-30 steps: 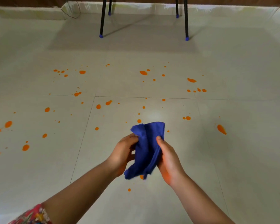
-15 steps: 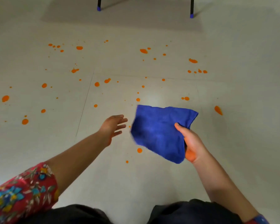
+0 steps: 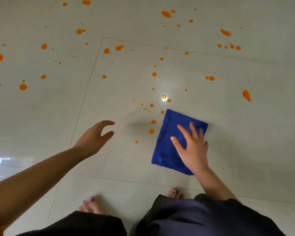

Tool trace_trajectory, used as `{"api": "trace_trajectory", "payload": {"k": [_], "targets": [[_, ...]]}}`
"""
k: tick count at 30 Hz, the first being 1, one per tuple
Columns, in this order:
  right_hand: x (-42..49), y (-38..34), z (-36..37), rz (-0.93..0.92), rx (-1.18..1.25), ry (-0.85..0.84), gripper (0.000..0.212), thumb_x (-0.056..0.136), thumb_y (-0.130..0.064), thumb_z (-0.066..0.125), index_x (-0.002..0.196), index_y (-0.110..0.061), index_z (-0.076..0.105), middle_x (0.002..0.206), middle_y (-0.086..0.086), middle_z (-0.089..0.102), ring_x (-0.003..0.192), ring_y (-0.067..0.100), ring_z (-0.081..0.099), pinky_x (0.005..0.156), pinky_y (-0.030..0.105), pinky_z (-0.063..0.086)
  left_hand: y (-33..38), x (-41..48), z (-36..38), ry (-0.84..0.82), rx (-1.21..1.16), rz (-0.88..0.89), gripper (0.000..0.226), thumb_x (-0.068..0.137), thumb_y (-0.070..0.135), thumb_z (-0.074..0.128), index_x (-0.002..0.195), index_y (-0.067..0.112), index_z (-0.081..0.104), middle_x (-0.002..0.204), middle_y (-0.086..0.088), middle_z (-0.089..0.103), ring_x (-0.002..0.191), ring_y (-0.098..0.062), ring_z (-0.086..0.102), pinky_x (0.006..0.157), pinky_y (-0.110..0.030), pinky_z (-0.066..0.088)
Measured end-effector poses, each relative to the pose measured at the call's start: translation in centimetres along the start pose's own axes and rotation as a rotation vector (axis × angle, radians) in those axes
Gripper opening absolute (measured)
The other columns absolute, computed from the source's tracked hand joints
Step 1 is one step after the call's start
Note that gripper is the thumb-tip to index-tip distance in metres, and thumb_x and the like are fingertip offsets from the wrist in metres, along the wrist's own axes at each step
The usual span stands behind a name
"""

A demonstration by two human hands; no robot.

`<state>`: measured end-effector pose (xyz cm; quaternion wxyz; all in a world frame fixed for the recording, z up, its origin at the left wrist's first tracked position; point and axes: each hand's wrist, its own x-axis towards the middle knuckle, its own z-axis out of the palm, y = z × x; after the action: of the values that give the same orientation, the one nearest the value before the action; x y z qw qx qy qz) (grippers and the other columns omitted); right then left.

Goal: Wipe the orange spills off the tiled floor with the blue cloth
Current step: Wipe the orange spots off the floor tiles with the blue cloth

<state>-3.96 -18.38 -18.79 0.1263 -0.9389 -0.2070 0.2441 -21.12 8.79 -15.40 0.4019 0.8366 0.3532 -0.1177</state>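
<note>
Head view: the right hand [image 3: 192,147] presses flat, fingers spread, on the blue cloth [image 3: 167,147] lying on the tiled floor [image 3: 262,133]; the left hand [image 3: 94,138] hovers half-open, empty. Best sweep left, pressing evenly, through the nearest orange spills [image 3: 151,131].

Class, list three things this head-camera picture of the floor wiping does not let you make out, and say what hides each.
1. Floor under the blue cloth: any orange spills there are covered by the cloth.
2. Cloth beneath the right hand: the flat palm hides it.
3. Spills beyond the top and left edges: cut off by the frame, so their full spread is unknown.
</note>
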Motion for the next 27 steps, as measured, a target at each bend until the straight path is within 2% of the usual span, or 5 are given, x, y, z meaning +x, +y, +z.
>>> {"api": "trace_trajectory", "payload": {"k": [4,9,12,21,27], "targets": [[3.4,-0.1,5.2,-0.019,-0.282,0.066,0.081,0.082,-0.081,0.019,0.151,-0.046,-0.002,0.163,0.006,-0.015,0.144,0.05,-0.009,0.104,0.077,0.002,-2.8,-1.2,0.8,0.025,0.095,0.048,0.053,0.096,0.034,0.05,0.146,0.027,0.032,0.154,0.006,0.031,0.142,-0.015,0.029,0.112,-0.03,0.024],[4.5,1.9,6.2,-0.235,-0.38,0.068,0.062,0.102,-0.05,0.0,0.154,-0.022,0.019,0.162,0.006,0.016,0.147,0.039,0.016,0.112,0.06,0.029,-5.7,1.1,2.0,0.01,0.353,0.146,0.076,0.091,0.059,0.032,0.153,0.03,-0.002,0.159,0.012,-0.009,0.147,-0.009,-0.01,0.12,-0.033,0.005],[4.0,3.8,6.5,-0.281,-0.378,0.105,0.063,0.103,-0.044,0.001,0.153,-0.013,0.023,0.162,0.008,0.013,0.149,0.029,0.012,0.117,0.044,0.019,-7.1,2.2,2.2,-0.028,0.523,0.17,0.085,0.085,0.075,0.013,0.148,0.029,-0.021,0.155,0.01,-0.028,0.143,-0.011,-0.026,0.117,-0.032,-0.008],[3.6,-1.9,9.4,-0.646,-0.432,0.053,0.06,0.102,-0.042,0.026,0.155,-0.018,0.016,0.162,0.004,0.012,0.15,0.027,0.013,0.118,0.042,0.016,-9.3,4.9,3.0,-0.014,0.566,0.191,0.099,0.078,0.085,0.013,0.149,0.025,-0.02,0.157,0.005,-0.026,0.144,-0.012,-0.024,0.117,-0.033,-0.015],[10.1,-3.4,6.4,-0.297,-0.323,0.248,0.06,0.099,-0.041,0.028,0.154,-0.018,0.018,0.16,0.007,0.024,0.148,0.029,0.02,0.118,0.044,0.02,-9.3,4.9,3.6,0.033,0.511,0.207,0.099,0.079,0.083,0.019,0.152,0.024,-0.012,0.159,0.006,-0.021,0.146,-0.013,-0.019,0.116,-0.03,-0.017]]}}
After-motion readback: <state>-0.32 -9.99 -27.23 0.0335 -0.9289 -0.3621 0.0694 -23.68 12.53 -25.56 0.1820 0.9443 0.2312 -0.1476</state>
